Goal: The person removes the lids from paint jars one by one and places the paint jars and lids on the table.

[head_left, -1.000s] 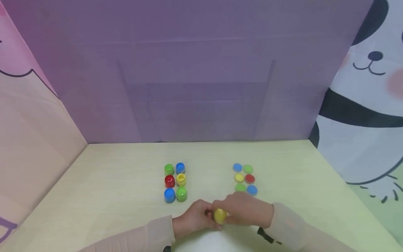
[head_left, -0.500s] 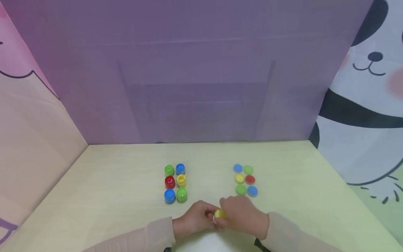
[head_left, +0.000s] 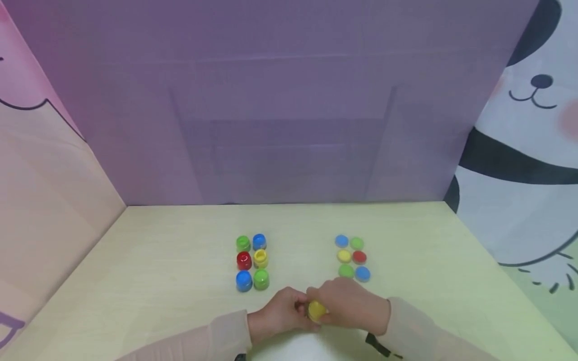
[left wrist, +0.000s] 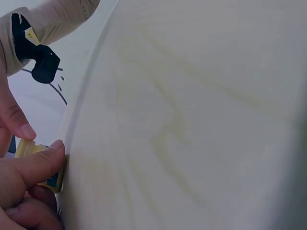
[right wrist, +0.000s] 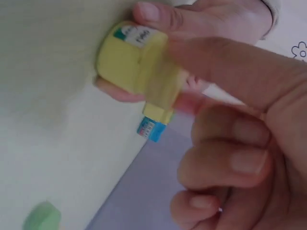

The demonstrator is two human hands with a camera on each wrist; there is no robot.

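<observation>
Near the table's front edge in the head view, my left hand [head_left: 281,312] holds a small yellow paint jar [right wrist: 117,60] by its body. My right hand [head_left: 352,303] pinches the jar's yellow lid [right wrist: 163,74] between thumb and index finger; the lid is blurred in the right wrist view. That view also shows a white and green label on the jar, which lies tilted on its side. In the left wrist view the left thumb [left wrist: 41,163] presses the jar, and most of the jar is hidden behind the fingers.
Left of centre stand several small jars in two columns, among them a red jar [head_left: 244,260] and a blue jar [head_left: 244,281]. Right of centre lie several flat round lids, including a red lid [head_left: 359,257] and a blue lid [head_left: 363,274]. A purple wall [head_left: 289,150] closes the table's back.
My right hand turned at the yellow lid, dipping down and right, then back up and left. My left hand kept its grip on the jar almost in place. The other jars and lids stayed put.
</observation>
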